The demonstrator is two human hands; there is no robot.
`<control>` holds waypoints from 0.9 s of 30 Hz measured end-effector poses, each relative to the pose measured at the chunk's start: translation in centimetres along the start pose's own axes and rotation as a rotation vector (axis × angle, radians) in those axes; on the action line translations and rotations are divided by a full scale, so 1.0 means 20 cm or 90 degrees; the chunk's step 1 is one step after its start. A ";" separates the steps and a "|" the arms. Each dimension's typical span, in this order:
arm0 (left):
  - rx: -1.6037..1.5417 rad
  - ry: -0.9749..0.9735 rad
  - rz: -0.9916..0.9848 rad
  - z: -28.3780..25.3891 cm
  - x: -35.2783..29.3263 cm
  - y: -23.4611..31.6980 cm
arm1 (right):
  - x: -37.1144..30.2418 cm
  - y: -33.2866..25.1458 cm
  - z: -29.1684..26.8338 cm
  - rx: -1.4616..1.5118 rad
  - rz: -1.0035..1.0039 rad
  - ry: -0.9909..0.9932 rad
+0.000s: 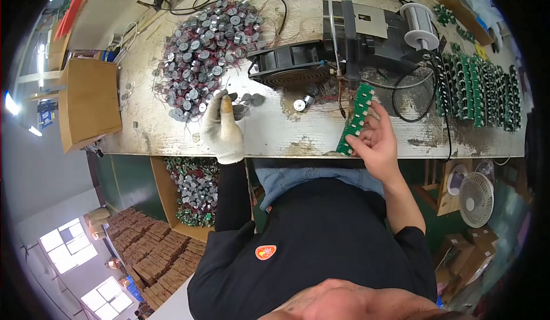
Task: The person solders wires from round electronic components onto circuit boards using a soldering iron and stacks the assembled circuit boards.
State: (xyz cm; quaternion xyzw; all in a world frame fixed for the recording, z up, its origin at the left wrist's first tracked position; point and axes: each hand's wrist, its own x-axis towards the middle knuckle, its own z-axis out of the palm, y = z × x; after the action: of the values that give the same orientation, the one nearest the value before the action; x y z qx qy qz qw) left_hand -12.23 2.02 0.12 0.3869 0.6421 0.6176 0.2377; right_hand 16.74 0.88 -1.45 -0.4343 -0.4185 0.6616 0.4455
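Observation:
My right hand [375,142], bare, grips a long green circuit board strip [361,109] by its lower part, tilted over the table's front edge. A white work glove with dark, stained fingertips covers my left hand [223,128]. Its fingers are drawn together beside a large heap of small round metal motors with red wires [200,56]. Whatever the gloved fingertips may pinch is hidden. Just right of them lie a couple of grey motors [255,99]. Another motor [300,105] with a pale face lies farther right, below a black fan [292,65].
An upright soldering station [350,45] with cables stands behind the board, a solder wire spool [418,22] to its right. Rows of green boards [475,91] fill the right side. A cardboard box [91,102] stands at left; an open carton of motors [197,197] sits below the table.

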 end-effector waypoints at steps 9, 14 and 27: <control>0.122 -0.179 -0.011 -0.09 0.01 -0.02 | 0.00 0.00 -0.01 0.005 -0.012 -0.006; 0.232 -0.220 0.001 -0.15 0.01 -0.10 | -0.01 0.00 0.00 0.000 -0.011 -0.002; 0.366 0.263 0.076 -0.11 0.06 0.07 | 0.00 0.00 -0.01 0.000 -0.001 -0.010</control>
State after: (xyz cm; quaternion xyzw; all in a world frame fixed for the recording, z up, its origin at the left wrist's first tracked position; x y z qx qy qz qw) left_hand -14.36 1.60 1.97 0.3420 0.8003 0.4896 -0.0522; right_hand 16.85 0.95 -1.53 -0.4285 -0.4224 0.6648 0.4427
